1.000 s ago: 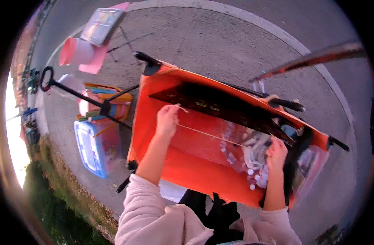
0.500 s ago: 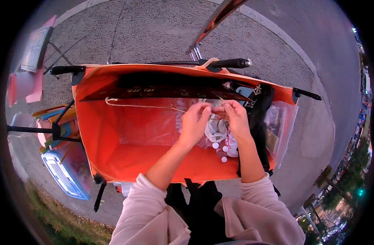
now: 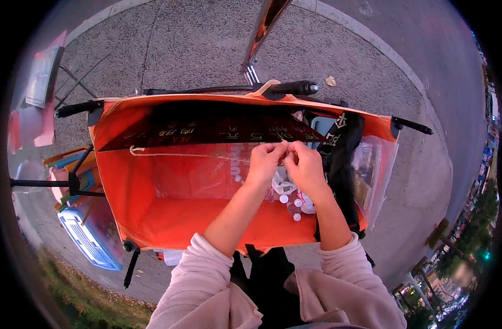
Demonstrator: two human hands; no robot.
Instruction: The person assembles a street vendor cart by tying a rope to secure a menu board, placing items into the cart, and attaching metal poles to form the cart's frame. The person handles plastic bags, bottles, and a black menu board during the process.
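Note:
Over an orange fabric cart (image 3: 179,222), both my hands meet close together with their fingers pinched. My left hand (image 3: 266,160) grips a thin white string (image 3: 177,154), whose length trails left along the lower edge of a dark sign board (image 3: 207,129). My right hand (image 3: 305,164) is pinched beside it at the same spot, by the board's lower edge; its fingertips seem to be on the string too. Just below my hands are a white plastic bag (image 3: 282,178) and several bottles with white caps (image 3: 292,207).
A black printed cloth bag (image 3: 341,159) and clear plastic sheeting (image 3: 378,170) line the cart's right end. Black handles (image 3: 295,88) stick out at its corners. Left of it stand a blue-lidded bin (image 3: 86,238) and a folding stand. A metal pole (image 3: 260,38) rises beyond.
My hands have drawn closer together, with fingertips meeting at the board's edge. The cart and board appear slightly shifted left in view, and more of the board's face shows.

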